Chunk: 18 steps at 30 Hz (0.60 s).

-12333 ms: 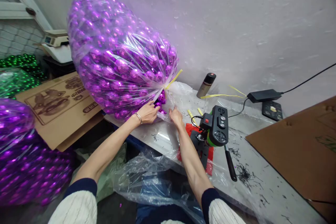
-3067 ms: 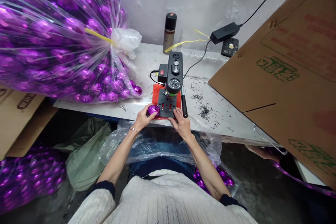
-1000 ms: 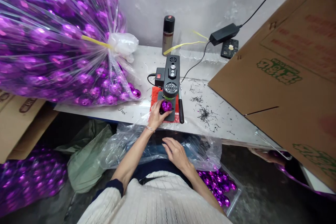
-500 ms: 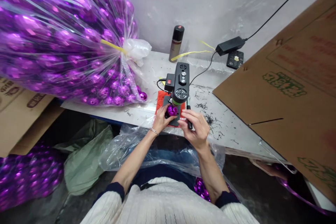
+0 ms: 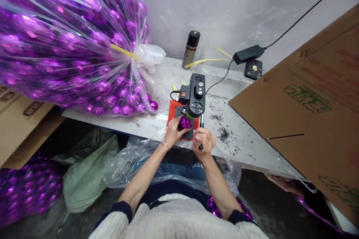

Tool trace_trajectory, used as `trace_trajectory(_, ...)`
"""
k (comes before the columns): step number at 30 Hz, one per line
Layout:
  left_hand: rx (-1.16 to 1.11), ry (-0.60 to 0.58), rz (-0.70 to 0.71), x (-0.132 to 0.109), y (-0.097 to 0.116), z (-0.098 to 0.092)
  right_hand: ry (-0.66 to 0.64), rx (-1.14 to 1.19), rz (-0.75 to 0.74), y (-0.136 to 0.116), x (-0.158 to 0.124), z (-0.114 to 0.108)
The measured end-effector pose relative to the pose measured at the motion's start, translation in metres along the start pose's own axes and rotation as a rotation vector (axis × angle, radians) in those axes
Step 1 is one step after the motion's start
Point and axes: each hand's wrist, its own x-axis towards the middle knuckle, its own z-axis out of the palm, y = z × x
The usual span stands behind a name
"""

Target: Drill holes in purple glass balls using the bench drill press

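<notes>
A shiny purple faceted ball [image 5: 185, 122] sits under the head of a small black bench drill press [image 5: 196, 95], on its dark base over a red cloth [image 5: 173, 109]. My left hand [image 5: 173, 131] grips the ball from the left, thumb in front and fingers behind. My right hand [image 5: 203, 140] is wrapped round the black-gripped lever handle [image 5: 202, 124] at the machine's right side. The ball's top is hidden beneath the machine's head.
A big clear bag of purple balls [image 5: 84, 44] fills the left. A spray can [image 5: 191, 50], a power adapter [image 5: 248, 54] and dark shavings [image 5: 224, 133] are on the table [image 5: 241, 145]. A cardboard box [image 5: 303, 101] stands at right. Plastic sheeting [image 5: 126, 168] hangs in front.
My right hand has closed round the lever handle, its fingers open beside it before. My left hand stays on the ball. The view has shifted slightly.
</notes>
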Motion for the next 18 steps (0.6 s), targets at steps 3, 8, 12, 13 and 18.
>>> trace_trajectory(3,0.006,-0.006,0.000,0.0003,-0.0002,-0.0002,0.013,0.024,0.029,0.0017,-0.0049,0.0024)
trace_trajectory(8,0.018,-0.012,-0.003,0.0010,-0.0001,0.0001,0.027,0.099,0.023,0.0040,-0.0090,0.0042)
trace_trajectory(12,0.046,0.001,0.027,0.0013,-0.0003,0.0000,0.054,0.115,0.013,0.0046,-0.0100,0.0068)
trace_trajectory(13,0.059,0.006,0.036,0.0013,-0.0005,-0.0001,0.060,0.115,0.010,0.0046,-0.0100,0.0076)
trace_trajectory(18,0.113,0.027,0.077,0.0011,-0.0025,0.0001,0.083,0.123,-0.009,0.0029,-0.0064,0.0086)
